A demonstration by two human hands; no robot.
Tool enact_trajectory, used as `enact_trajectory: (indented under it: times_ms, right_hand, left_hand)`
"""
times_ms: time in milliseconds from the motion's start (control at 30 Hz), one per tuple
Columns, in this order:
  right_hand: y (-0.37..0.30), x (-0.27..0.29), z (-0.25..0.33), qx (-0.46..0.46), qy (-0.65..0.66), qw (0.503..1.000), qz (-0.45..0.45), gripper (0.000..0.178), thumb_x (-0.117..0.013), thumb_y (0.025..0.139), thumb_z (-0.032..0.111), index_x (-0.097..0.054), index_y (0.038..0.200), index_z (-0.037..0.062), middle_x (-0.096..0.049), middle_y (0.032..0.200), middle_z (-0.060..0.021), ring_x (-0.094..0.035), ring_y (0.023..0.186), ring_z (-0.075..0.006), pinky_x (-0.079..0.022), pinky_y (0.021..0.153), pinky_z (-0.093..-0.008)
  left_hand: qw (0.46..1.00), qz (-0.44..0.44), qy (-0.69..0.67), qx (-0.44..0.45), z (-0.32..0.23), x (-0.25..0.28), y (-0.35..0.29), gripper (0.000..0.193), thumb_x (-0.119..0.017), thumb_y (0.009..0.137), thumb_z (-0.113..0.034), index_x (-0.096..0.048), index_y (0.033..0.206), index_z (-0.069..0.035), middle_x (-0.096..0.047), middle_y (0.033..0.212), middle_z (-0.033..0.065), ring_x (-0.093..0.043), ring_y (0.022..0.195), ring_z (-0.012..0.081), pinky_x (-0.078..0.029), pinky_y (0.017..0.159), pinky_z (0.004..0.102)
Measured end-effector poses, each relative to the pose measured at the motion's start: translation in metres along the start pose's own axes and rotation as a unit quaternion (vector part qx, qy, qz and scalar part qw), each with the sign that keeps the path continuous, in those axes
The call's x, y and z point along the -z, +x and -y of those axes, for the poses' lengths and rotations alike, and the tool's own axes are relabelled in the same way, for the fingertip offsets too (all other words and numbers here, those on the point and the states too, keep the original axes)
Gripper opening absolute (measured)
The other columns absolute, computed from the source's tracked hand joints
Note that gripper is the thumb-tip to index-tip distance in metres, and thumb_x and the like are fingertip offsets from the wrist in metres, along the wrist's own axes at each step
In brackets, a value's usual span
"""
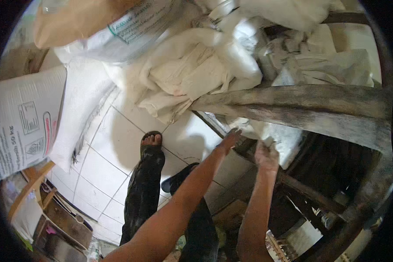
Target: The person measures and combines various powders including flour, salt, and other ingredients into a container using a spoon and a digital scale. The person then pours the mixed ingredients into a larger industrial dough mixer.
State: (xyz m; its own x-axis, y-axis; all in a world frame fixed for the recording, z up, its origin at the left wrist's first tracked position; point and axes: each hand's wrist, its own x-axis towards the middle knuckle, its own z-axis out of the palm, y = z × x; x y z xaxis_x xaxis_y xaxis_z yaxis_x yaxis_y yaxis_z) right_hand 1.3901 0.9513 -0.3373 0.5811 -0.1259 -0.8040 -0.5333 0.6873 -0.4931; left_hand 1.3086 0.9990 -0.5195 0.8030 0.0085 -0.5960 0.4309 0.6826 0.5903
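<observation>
Below the wooden beam, a crumpled white sack (pixel 289 142) hangs partly hidden behind the wood and my hands. My right hand (pixel 266 156) grips its lower edge, with the fingers bent up into the material. A short way to the left, my left hand (pixel 231 139) is at the sack's left end, its fingers curled in at the edge; just how they hold it is hard to make out. Both forearms reach up from the lower edge of the picture.
The thick, worn wooden beam (pixel 301 102) crosses right above my hands. Crumpled cream sacks (pixel 192 70) lie beyond it. Full printed white sacks (pixel 26 118) stand at the left on the white tiled floor (pixel 102 177). A brown wooden chair (pixel 59 236) is at the lower left.
</observation>
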Motion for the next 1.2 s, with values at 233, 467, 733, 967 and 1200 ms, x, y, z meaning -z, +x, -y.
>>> enact_trajectory:
  times_ms: [233,467,733,967,1200]
  right_hand:
    - [-0.002,0.016,-0.028,-0.009,-0.017,1.000,-0.001,0.033,-0.034,0.093,0.020,-0.042,0.114,-0.0040,-0.049,0.110,-0.0141,-0.050,0.097,-0.0251,-0.044,0.088,-0.0357]
    - [-0.062,0.091,-0.013,-0.139,-0.415,0.897,0.056,0.045,-0.039,0.090,0.027,-0.034,0.123,-0.0030,-0.040,0.122,-0.0182,-0.047,0.106,-0.0298,-0.037,0.094,-0.0355]
    - [-0.384,0.218,-0.027,-0.073,-0.186,0.978,-0.060,0.046,-0.041,0.088,0.033,-0.041,0.118,-0.0006,-0.040,0.124,-0.0176,-0.046,0.108,-0.0316,-0.037,0.094,-0.0425]
    - [-0.528,0.389,-0.144,0.061,0.218,0.964,-0.141,0.039,-0.046,0.081,0.042,-0.053,0.099,0.0080,-0.057,0.086,-0.0092,-0.055,0.069,-0.0253,-0.045,0.061,-0.0411]
    - [-0.714,0.379,-0.199,0.157,0.276,0.855,-0.409,0.032,-0.053,0.082,0.027,-0.051,0.100,0.0003,-0.059,0.081,-0.0111,-0.059,0.069,-0.0202,-0.048,0.056,-0.0303]
  left_hand:
    - [0.917,-0.087,0.387,-0.041,-0.003,0.162,-0.170,0.035,-0.054,0.074,-0.016,-0.055,0.107,-0.004,-0.050,0.116,0.0157,-0.043,0.112,0.0297,-0.031,0.097,0.0363]
    - [0.742,-0.303,0.594,0.068,-0.032,0.394,-0.525,0.021,-0.050,0.075,-0.022,-0.059,0.070,-0.004,-0.059,0.067,0.0160,-0.057,0.064,0.0302,-0.044,0.057,0.0407]
    - [0.944,-0.132,0.174,0.247,-0.219,0.348,-0.571,0.045,-0.033,0.088,-0.042,-0.042,0.119,-0.011,-0.056,0.097,0.0041,-0.057,0.081,0.0240,-0.045,0.058,0.0393]
    - [0.911,0.092,0.341,0.213,-0.408,0.085,-0.415,0.067,-0.053,0.081,-0.015,-0.012,0.134,-0.010,-0.048,0.115,0.0157,-0.051,0.101,0.0313,-0.046,0.078,0.0450]
    - [0.725,0.189,0.605,0.271,-0.320,-0.110,-0.489,0.044,-0.050,0.083,-0.020,-0.026,0.119,-0.011,-0.051,0.104,0.0100,-0.051,0.093,0.0259,-0.043,0.074,0.0398]
